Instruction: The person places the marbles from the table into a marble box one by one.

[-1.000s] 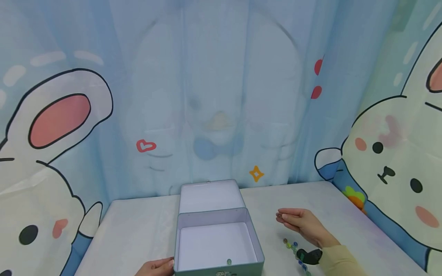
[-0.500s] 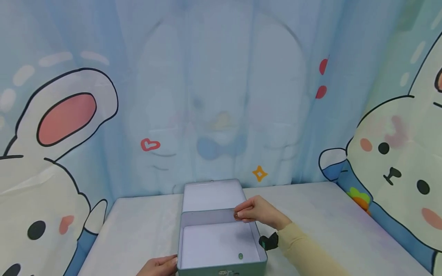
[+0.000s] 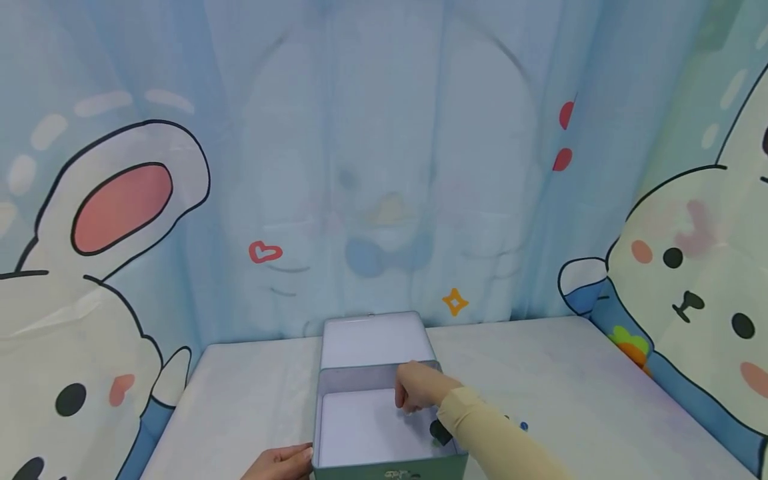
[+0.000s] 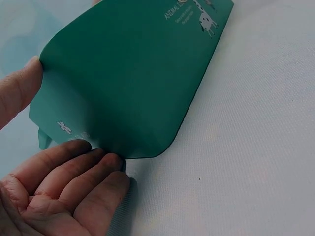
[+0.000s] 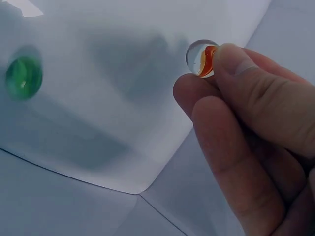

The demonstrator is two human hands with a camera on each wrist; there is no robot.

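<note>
A green tin box (image 3: 354,437) with a pale inside stands with its hinged lid (image 3: 378,341) raised at the back. My left hand (image 3: 279,463) holds its left side; in the left wrist view the thumb lies on one edge of the green wall (image 4: 118,83) and the fingers on the opposite edge. Inside the box, my right hand (image 3: 423,387) reaches down over the floor. Its thumb and fingers pinch a clear glass marble (image 5: 201,59) with an orange swirl, hidden in the head view. A green marble (image 5: 23,77) lies on the box floor.
To the right of the box a blue marble (image 3: 524,426) shows on the white-covered table (image 3: 540,360), partly behind the sleeve. A dark wrist-worn device (image 3: 441,432) hangs under the right wrist. A blue curtain (image 3: 384,133) with cartoon rabbits closes off the back.
My right hand has carried the marble from above the table on the right, over the box's rim and down inside. My left hand keeps its hold on the box's side.
</note>
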